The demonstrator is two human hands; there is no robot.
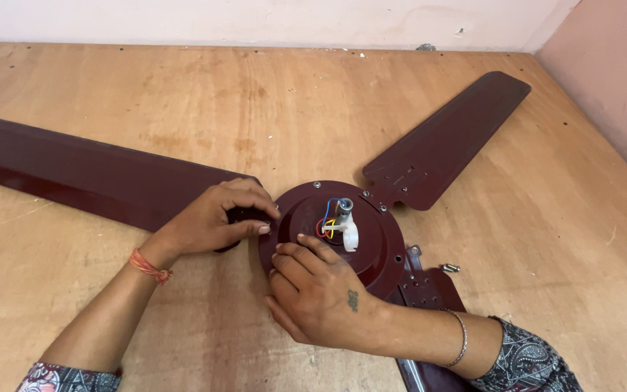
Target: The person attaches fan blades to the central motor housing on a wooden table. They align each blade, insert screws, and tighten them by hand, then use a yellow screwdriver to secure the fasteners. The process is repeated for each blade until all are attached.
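Maroon metal dominated the plywood table (146, 305): a ceiling fan lay there with its round motor housing (382, 243) a little right of the table's middle, nearer the front edge than the back. From the centre of the housing rose a short grey shaft (343, 210), with red, blue and yellow wires (326, 221) curling beside it into a small white plastic connector (347, 234).

One blade (74, 174) ran from the housing toward the left edge, and a second blade (448, 138) was bolted on and pointed at the far right corner. A third blade (429, 290) reached back toward the front edge, partly hidden under the person's right forearm.

The left hand (215, 218) lay over the inner end of the left blade, fingers curled together and pressing where the blade met the housing rim; whether it pinched anything small I could not tell. The right hand (313, 290) rested flat on the near side of the housing, fingers spread slightly and laid on the surface, gripping nothing.

A loose screw (450, 268) lay on the bare wood just right of the third blade's bracket. An orange thread circled the left wrist, a thin bangle the right.
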